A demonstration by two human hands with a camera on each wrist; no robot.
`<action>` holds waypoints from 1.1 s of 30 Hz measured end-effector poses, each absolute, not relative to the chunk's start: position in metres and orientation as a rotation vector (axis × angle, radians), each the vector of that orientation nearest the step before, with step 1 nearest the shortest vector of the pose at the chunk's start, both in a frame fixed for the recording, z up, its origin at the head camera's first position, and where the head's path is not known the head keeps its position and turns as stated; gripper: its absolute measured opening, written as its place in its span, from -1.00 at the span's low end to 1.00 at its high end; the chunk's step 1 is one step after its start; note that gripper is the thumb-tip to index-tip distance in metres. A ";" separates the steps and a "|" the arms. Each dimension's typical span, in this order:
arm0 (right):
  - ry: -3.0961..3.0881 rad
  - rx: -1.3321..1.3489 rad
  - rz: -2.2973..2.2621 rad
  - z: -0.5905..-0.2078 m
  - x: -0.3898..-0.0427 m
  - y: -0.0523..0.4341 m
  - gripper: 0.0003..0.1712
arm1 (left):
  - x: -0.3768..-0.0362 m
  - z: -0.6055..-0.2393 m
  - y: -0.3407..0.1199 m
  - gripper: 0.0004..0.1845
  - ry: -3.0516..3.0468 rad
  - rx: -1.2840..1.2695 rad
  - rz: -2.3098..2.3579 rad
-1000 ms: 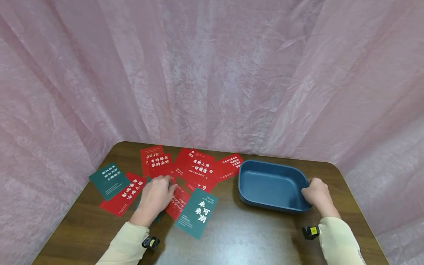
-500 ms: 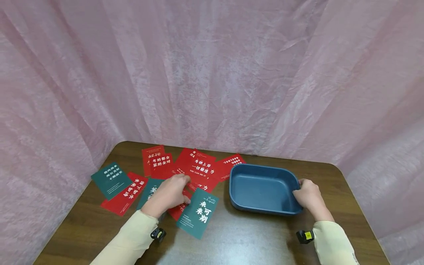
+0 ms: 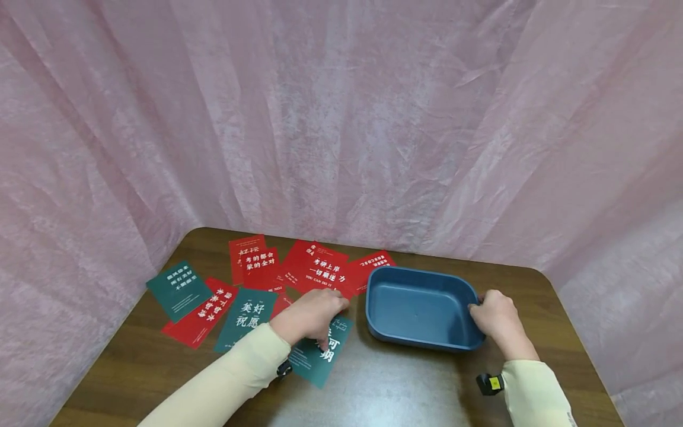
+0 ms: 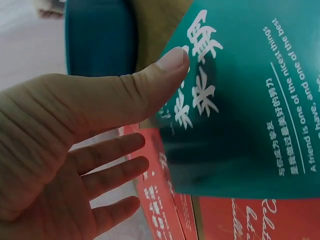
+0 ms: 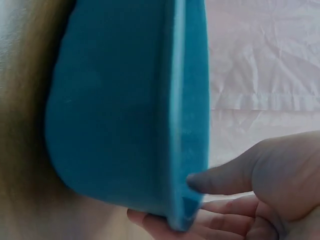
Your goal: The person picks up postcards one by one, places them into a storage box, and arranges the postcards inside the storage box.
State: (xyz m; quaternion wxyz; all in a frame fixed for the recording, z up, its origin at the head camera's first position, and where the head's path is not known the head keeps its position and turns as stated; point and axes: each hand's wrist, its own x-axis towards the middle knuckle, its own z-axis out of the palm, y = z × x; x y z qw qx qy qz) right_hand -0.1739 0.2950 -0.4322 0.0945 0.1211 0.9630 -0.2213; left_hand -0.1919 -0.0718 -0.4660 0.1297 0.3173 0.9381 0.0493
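Blue tray [image 3: 421,305] slid left toward cards, right hand [image 3: 493,317] gripping rim; left hand [image 3: 315,314], fingers straight, now over green card [image 3: 322,350].

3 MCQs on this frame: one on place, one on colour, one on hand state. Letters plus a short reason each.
1. Where is the blue tray relative to the cards?
A. to their right
B. on top of them
C. to their left

2. What colour is the card under the left hand?
A. red
B. green
C. yellow

3. What is the right hand doing?
A. lying flat on the table
B. gripping the tray's right rim
C. holding a card

Answers:
1 A, the tray sits right of the spread on the table.
2 B, white text on green.
3 B, thumb over the rim and fingers under it in the right wrist view.
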 end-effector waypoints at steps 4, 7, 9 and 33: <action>2.864 0.360 -0.631 -0.430 -0.174 0.294 -0.67 | -0.195 -0.471 -0.065 -0.17 2.717 0.946 0.068; 2.875 0.369 -0.628 -0.430 -0.174 0.295 -0.64 | -0.198 -0.471 -0.061 -0.24 2.723 0.935 0.043; 2.882 0.378 -0.624 -0.430 -0.174 0.296 -0.64 | -0.200 -0.471 -0.059 -0.26 2.724 0.925 0.030; 2.854 0.429 -0.638 -0.435 -0.179 0.293 -0.64 | -0.201 -0.442 -0.084 -0.41 2.965 0.945 0.118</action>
